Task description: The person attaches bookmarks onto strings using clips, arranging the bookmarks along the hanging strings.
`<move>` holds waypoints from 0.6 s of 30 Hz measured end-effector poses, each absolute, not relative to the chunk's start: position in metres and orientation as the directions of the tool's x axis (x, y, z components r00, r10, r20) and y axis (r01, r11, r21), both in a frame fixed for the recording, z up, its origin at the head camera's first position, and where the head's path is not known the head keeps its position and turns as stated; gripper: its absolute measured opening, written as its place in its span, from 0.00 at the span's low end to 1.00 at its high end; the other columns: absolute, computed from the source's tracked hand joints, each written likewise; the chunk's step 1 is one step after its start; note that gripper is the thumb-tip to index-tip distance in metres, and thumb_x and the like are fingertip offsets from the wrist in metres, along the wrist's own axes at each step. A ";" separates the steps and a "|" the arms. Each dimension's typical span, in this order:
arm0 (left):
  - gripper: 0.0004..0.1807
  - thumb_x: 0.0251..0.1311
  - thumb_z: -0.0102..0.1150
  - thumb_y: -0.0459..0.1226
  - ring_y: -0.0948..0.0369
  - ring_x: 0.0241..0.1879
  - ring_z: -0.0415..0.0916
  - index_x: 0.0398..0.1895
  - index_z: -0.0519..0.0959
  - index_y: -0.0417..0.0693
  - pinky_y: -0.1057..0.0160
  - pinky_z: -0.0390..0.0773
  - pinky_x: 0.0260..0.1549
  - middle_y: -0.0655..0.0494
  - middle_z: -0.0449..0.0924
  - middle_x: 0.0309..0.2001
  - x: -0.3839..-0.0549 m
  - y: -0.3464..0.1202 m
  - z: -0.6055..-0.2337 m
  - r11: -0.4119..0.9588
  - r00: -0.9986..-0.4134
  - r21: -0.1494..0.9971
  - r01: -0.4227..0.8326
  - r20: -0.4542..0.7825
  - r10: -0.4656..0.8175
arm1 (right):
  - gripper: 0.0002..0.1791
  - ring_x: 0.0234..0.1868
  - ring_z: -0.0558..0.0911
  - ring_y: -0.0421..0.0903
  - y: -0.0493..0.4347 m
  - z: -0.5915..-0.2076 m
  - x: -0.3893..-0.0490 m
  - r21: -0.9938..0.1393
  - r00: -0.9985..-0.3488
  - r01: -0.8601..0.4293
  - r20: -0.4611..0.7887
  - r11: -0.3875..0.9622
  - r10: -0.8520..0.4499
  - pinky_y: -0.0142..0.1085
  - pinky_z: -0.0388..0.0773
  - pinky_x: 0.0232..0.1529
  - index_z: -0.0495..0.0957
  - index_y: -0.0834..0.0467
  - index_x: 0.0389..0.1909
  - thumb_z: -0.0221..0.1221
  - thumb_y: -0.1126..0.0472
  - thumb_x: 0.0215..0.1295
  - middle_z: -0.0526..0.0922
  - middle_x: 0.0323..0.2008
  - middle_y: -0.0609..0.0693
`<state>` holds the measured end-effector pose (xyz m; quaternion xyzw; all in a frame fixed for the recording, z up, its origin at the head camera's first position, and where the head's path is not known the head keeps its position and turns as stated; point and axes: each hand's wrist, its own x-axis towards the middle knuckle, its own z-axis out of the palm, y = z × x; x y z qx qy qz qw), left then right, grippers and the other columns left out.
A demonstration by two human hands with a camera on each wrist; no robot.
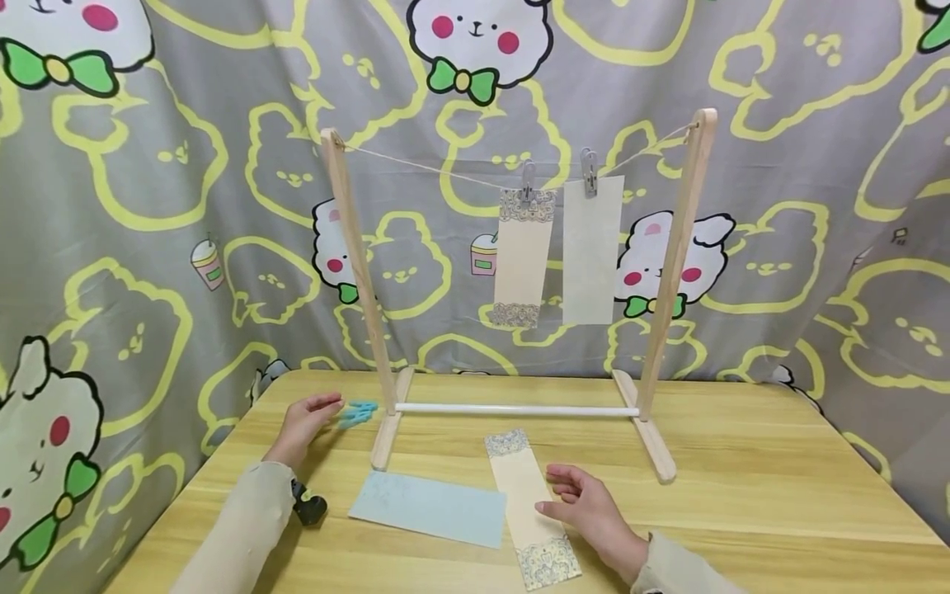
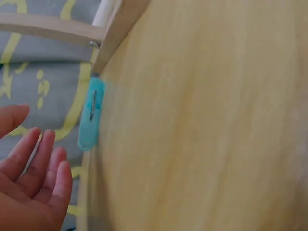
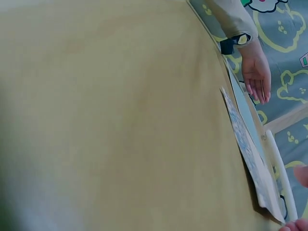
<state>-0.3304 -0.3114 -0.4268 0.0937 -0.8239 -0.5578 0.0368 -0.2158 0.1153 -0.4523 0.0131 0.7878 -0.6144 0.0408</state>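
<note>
My left hand reaches over the left of the table, fingers extended beside several turquoise clothespins. In the left wrist view a turquoise clothespin lies just past the fingertips, with nothing in the hand. My right hand hovers at the right edge of a cream paper strip with lacy patterned ends, thumb and fingers spread apart. A pale blue paper sheet lies left of that strip, their edges meeting. The strip's patterned end rises slightly off the table in the right wrist view.
A wooden frame stands behind, with a sagging string between its posts and a white rod low down. Grey clips hold a lace-ended strip and a plain pale sheet on the string. A patterned curtain surrounds the table.
</note>
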 end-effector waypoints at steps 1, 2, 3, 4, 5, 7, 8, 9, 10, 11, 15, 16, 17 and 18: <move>0.28 0.65 0.56 0.44 0.74 0.39 0.70 0.62 0.68 0.35 0.64 0.74 0.47 0.43 0.72 0.58 -0.330 -0.312 -0.429 0.352 -0.979 0.928 -0.124 -0.056 -0.197 | 0.33 0.48 0.75 0.49 0.115 -0.452 -0.215 -0.965 -0.997 0.065 -0.075 0.256 -0.031 0.40 0.73 0.49 0.73 0.69 0.54 0.72 0.69 0.44 0.78 0.50 0.56; 0.28 0.64 0.56 0.44 0.74 0.38 0.71 0.62 0.68 0.35 0.64 0.74 0.47 0.43 0.72 0.58 -0.330 -0.312 -0.430 0.340 -0.977 0.931 -0.135 -0.068 -0.201 | 0.33 0.48 0.75 0.50 0.115 -0.453 -0.215 -0.960 -0.997 0.054 -0.065 0.273 -0.031 0.42 0.73 0.51 0.73 0.69 0.54 0.72 0.69 0.43 0.78 0.50 0.56; 0.29 0.64 0.57 0.44 0.74 0.38 0.71 0.62 0.68 0.35 0.64 0.74 0.46 0.44 0.72 0.58 -0.331 -0.313 -0.432 0.331 -0.976 0.933 -0.144 -0.079 -0.203 | 0.34 0.49 0.75 0.50 0.115 -0.453 -0.214 -0.956 -0.998 0.044 -0.055 0.291 -0.031 0.43 0.73 0.52 0.73 0.69 0.54 0.73 0.69 0.43 0.78 0.50 0.56; 0.29 0.64 0.57 0.44 0.74 0.38 0.71 0.62 0.68 0.35 0.64 0.74 0.46 0.44 0.72 0.58 -0.331 -0.313 -0.433 0.321 -0.975 0.935 -0.150 -0.087 -0.203 | 0.34 0.49 0.75 0.50 0.114 -0.454 -0.214 -0.952 -0.998 0.035 -0.048 0.304 -0.034 0.43 0.72 0.53 0.73 0.69 0.54 0.73 0.69 0.42 0.78 0.51 0.56; 0.29 0.63 0.57 0.44 0.74 0.38 0.71 0.62 0.68 0.35 0.65 0.74 0.45 0.45 0.72 0.58 -0.331 -0.313 -0.435 0.316 -0.974 0.936 -0.156 -0.093 -0.205 | 0.34 0.49 0.75 0.50 0.114 -0.454 -0.213 -0.948 -0.998 0.026 -0.041 0.318 -0.039 0.43 0.72 0.53 0.73 0.69 0.54 0.73 0.69 0.42 0.78 0.51 0.56; 0.29 0.63 0.58 0.43 0.74 0.39 0.72 0.63 0.68 0.35 0.66 0.74 0.45 0.45 0.72 0.58 -0.331 -0.314 -0.437 0.304 -0.973 0.939 -0.161 -0.101 -0.205 | 0.35 0.49 0.75 0.49 0.114 -0.455 -0.213 -0.942 -0.998 0.011 -0.031 0.336 -0.055 0.42 0.72 0.52 0.73 0.69 0.54 0.73 0.69 0.42 0.78 0.51 0.56; 0.29 0.63 0.58 0.43 0.73 0.39 0.72 0.63 0.68 0.35 0.67 0.74 0.44 0.45 0.72 0.59 -0.331 -0.314 -0.438 0.305 -0.973 0.938 -0.162 -0.101 -0.205 | 0.35 0.49 0.75 0.49 0.114 -0.455 -0.213 -0.938 -0.997 0.001 -0.026 0.347 -0.067 0.41 0.72 0.51 0.73 0.69 0.54 0.73 0.68 0.42 0.78 0.51 0.56; 0.29 0.63 0.58 0.43 0.73 0.40 0.72 0.63 0.68 0.35 0.67 0.73 0.43 0.45 0.71 0.59 -0.331 -0.315 -0.439 0.307 -0.973 0.938 -0.163 -0.102 -0.206 | 0.35 0.49 0.75 0.49 0.114 -0.454 -0.213 -0.935 -0.996 -0.005 -0.025 0.353 -0.080 0.41 0.72 0.51 0.73 0.69 0.55 0.73 0.68 0.42 0.78 0.51 0.56; 0.29 0.63 0.58 0.44 0.73 0.40 0.72 0.63 0.68 0.35 0.68 0.73 0.43 0.45 0.71 0.59 -0.330 -0.315 -0.440 0.313 -0.973 0.936 -0.163 -0.101 -0.205 | 0.35 0.48 0.75 0.49 0.114 -0.454 -0.212 -0.933 -0.995 -0.011 -0.024 0.359 -0.093 0.41 0.72 0.51 0.73 0.69 0.55 0.73 0.68 0.42 0.78 0.52 0.57; 0.29 0.63 0.58 0.44 0.72 0.41 0.72 0.63 0.68 0.36 0.68 0.73 0.43 0.45 0.71 0.60 -0.330 -0.315 -0.441 0.318 -0.973 0.934 -0.164 -0.100 -0.209 | 0.35 0.48 0.74 0.49 0.114 -0.454 -0.212 -0.931 -0.994 -0.015 -0.025 0.365 -0.104 0.42 0.72 0.50 0.73 0.69 0.55 0.73 0.67 0.42 0.78 0.52 0.57; 0.30 0.63 0.58 0.44 0.64 0.48 0.71 0.64 0.68 0.36 0.65 0.72 0.46 0.42 0.69 0.62 -0.330 -0.316 -0.444 0.348 -0.977 0.925 -0.154 -0.090 -0.194 | 0.37 0.48 0.74 0.50 0.114 -0.452 -0.211 -0.911 -0.990 -0.047 -0.013 0.410 -0.144 0.45 0.72 0.50 0.72 0.68 0.56 0.74 0.65 0.41 0.76 0.53 0.58; 0.30 0.63 0.58 0.43 0.61 0.52 0.71 0.64 0.67 0.36 0.63 0.71 0.49 0.42 0.69 0.63 -0.330 -0.317 -0.445 0.355 -0.980 0.923 -0.146 -0.085 -0.182 | 0.38 0.48 0.74 0.50 0.114 -0.453 -0.211 -0.904 -0.989 -0.057 -0.008 0.423 -0.151 0.45 0.72 0.50 0.72 0.68 0.57 0.75 0.65 0.41 0.76 0.53 0.58; 0.29 0.63 0.58 0.42 0.57 0.54 0.70 0.64 0.67 0.36 0.61 0.71 0.52 0.41 0.68 0.63 -0.330 -0.317 -0.446 0.360 -0.982 0.923 -0.137 -0.078 -0.172 | 0.39 0.48 0.73 0.50 0.113 -0.453 -0.211 -0.895 -0.987 -0.071 0.000 0.441 -0.160 0.45 0.72 0.50 0.71 0.68 0.57 0.75 0.64 0.40 0.75 0.53 0.58; 0.30 0.63 0.58 0.41 0.54 0.57 0.68 0.64 0.66 0.35 0.58 0.70 0.54 0.40 0.68 0.63 -0.330 -0.318 -0.447 0.363 -0.986 0.924 -0.123 -0.070 -0.154 | 0.41 0.48 0.73 0.50 0.113 -0.453 -0.211 -0.884 -0.986 -0.086 0.008 0.460 -0.169 0.45 0.73 0.50 0.70 0.68 0.57 0.75 0.63 0.39 0.75 0.53 0.58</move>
